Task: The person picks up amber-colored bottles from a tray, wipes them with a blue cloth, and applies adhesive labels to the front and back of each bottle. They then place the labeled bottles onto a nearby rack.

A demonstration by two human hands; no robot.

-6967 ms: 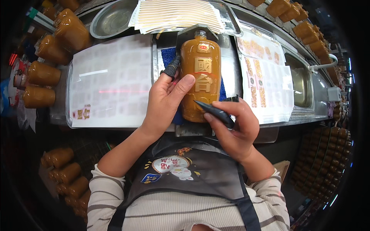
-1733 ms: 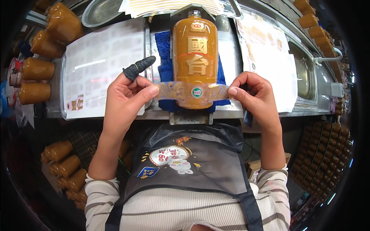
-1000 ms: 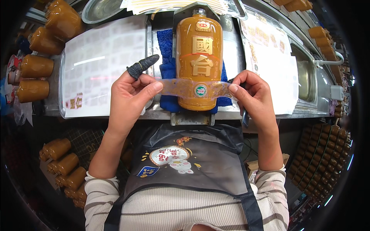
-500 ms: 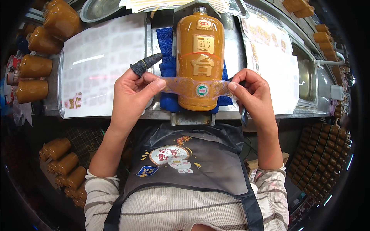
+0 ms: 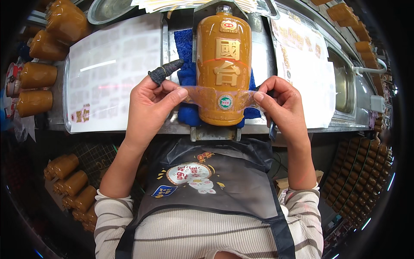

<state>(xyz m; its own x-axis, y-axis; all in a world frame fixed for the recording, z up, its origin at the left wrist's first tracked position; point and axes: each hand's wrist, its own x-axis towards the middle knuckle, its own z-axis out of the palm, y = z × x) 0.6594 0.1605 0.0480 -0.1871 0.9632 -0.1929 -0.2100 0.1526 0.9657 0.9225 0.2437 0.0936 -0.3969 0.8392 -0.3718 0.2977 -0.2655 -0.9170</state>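
Note:
A large amber-brown bottle [image 5: 224, 56] with raised gold characters lies in front of me, its clear neck pointing away, on a blue cloth [image 5: 184, 45]. Across its lower body stretches a thin see-through decal strip [image 5: 202, 96] with a round green-and-white emblem. My left hand [image 5: 157, 101] pinches the strip's left end between thumb and fingers; a dark cloth finger cover sits on its index finger. The strip's right end is pinched by my right hand [image 5: 280, 103], which also has a dark slim tool [image 5: 272, 131] partly hidden in its palm.
At left, a metal tray holds a white sheet [image 5: 99, 82] with faint marks. Printed decal sheets [image 5: 304, 86] lie at right beside a metal sink [image 5: 343, 97] with a white faucet [image 5: 375, 67]. More brown bottles [image 5: 38, 75] stand at the left edge. Yellowish strips [image 5: 194, 5] are stacked at the back.
Both hands keep their pinch on the decal strip. My left hand has shifted slightly to the right, and the strip's middle lies against the bottle much as before.

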